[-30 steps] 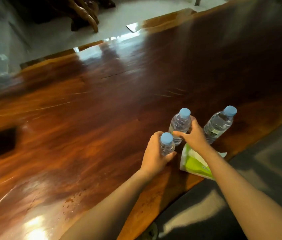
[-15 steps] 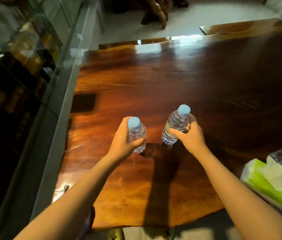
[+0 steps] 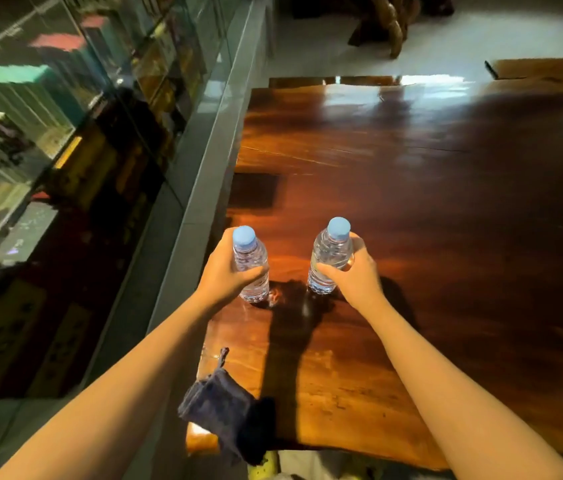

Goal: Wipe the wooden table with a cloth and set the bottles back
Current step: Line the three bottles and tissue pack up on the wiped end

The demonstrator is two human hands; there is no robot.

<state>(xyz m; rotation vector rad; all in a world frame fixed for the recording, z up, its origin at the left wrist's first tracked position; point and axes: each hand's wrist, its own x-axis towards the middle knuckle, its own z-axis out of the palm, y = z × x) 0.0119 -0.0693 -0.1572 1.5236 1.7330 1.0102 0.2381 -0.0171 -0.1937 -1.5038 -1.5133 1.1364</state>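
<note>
The glossy reddish-brown wooden table (image 3: 446,209) fills the room's near side, a dark blue cloth (image 3: 228,417) draped over its near corner. Both arms reach forward: the left hand (image 3: 226,271) wraps a clear blue-capped plastic bottle (image 3: 250,268) near the left edge, the right hand (image 3: 356,275) a second clear blue-capped bottle (image 3: 328,261) just beside it. Fingers closed round each. Best lowered upright, bases flat, before letting go.

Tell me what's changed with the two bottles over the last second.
Both bottles were carried left, away from the third bottle and the green pack, toward the table's left end. The left hand holds the left bottle, the right hand the right bottle, grips unchanged.
</note>
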